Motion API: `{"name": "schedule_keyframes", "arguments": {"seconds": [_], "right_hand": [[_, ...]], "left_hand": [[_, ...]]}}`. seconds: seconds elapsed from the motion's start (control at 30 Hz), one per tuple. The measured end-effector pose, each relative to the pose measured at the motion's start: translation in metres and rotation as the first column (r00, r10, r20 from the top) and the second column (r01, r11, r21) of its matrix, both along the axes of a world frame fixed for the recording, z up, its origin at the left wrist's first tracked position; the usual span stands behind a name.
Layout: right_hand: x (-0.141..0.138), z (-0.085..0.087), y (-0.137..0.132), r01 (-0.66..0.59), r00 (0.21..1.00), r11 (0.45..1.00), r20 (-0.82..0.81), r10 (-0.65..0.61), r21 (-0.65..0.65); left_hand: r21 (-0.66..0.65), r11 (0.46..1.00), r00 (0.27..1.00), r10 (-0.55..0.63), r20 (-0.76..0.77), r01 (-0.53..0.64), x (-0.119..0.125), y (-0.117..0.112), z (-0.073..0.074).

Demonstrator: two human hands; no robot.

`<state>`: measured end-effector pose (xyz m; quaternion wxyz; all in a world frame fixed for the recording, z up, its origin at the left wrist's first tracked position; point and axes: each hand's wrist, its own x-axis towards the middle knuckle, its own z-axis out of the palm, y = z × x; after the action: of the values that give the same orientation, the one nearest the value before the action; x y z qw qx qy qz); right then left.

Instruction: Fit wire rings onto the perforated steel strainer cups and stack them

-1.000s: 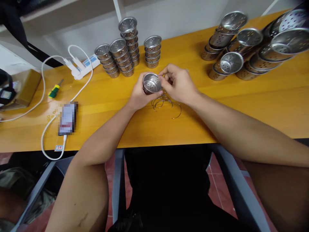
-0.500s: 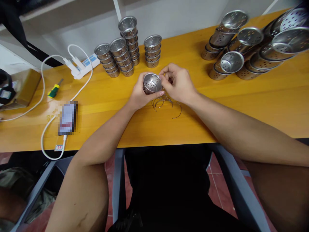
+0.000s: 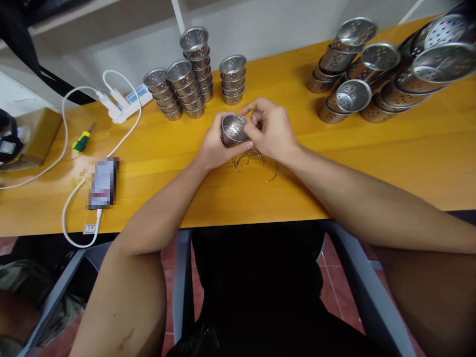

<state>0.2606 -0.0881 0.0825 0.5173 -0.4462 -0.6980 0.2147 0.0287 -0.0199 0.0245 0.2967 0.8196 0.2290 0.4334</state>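
Gripping a perforated cup (image 3: 232,130), the left hand (image 3: 214,145) steadies it as the right hand (image 3: 274,128) pinches its rim, seemingly needing careful fingertip pressure next.

We have a phone (image 3: 103,182) on the table (image 3: 159,153), white cable (image 3: 99,213) plugged in; green-yellow screwdriver (image 3: 82,143) behind, power strip (image 3: 128,111) further back.

The head camera looks forward and down from close above the lap (image 3: 256,287) onto the table (image 3: 230,201).
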Motion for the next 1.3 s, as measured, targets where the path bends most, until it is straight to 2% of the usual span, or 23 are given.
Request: {"name": "schedule_keyframes", "arguments": {"seconds": [0.13, 0.23, 0.33, 0.53, 0.77, 0.9, 1.17, 1.3], "right_hand": [[0.002, 0.014, -0.005, -0.146, 0.985, 0.988, -0.1, 0.141, -0.044], [0.008, 0.026, -0.01, -0.292, 0.949, 0.946, -0.167, 0.268, -0.14], [0.012, 0.031, -0.012, -0.376, 0.918, 0.902, -0.22, 0.331, -0.211], [0.007, 0.029, -0.009, -0.369, 0.91, 0.905, -0.281, 0.305, -0.214], [0.01, 0.032, -0.007, -0.413, 0.893, 0.887, -0.285, 0.349, -0.208], [0.011, 0.031, -0.007, -0.423, 0.892, 0.88, -0.268, 0.363, -0.216], [0.008, 0.032, -0.011, -0.395, 0.906, 0.897, -0.247, 0.344, -0.198], [0.01, 0.027, -0.01, -0.362, 0.925, 0.914, -0.187, 0.33, -0.181]], "left_hand": [[-0.131, 0.991, 0.999, -0.03, 0.024, 0.033, -0.002, -0.005, 0.006], [-0.225, 0.971, 0.996, -0.064, 0.059, 0.076, -0.005, 0.0, 0.004], [-0.257, 0.962, 0.994, -0.078, 0.072, 0.094, -0.006, 0.005, 0.003], [-0.171, 0.967, 0.982, -0.184, 0.052, 0.19, -0.005, 0.01, -0.005], [-0.137, 0.98, 0.989, -0.145, 0.021, 0.146, -0.005, 0.01, -0.004], [-0.074, 0.99, 0.993, -0.118, 0.013, 0.118, -0.006, 0.009, -0.003], [-0.041, 0.992, 0.992, -0.118, 0.044, 0.12, -0.006, 0.009, -0.005], [-0.009, 0.995, 0.994, -0.097, 0.039, 0.098, -0.005, 0.011, -0.006]]}}
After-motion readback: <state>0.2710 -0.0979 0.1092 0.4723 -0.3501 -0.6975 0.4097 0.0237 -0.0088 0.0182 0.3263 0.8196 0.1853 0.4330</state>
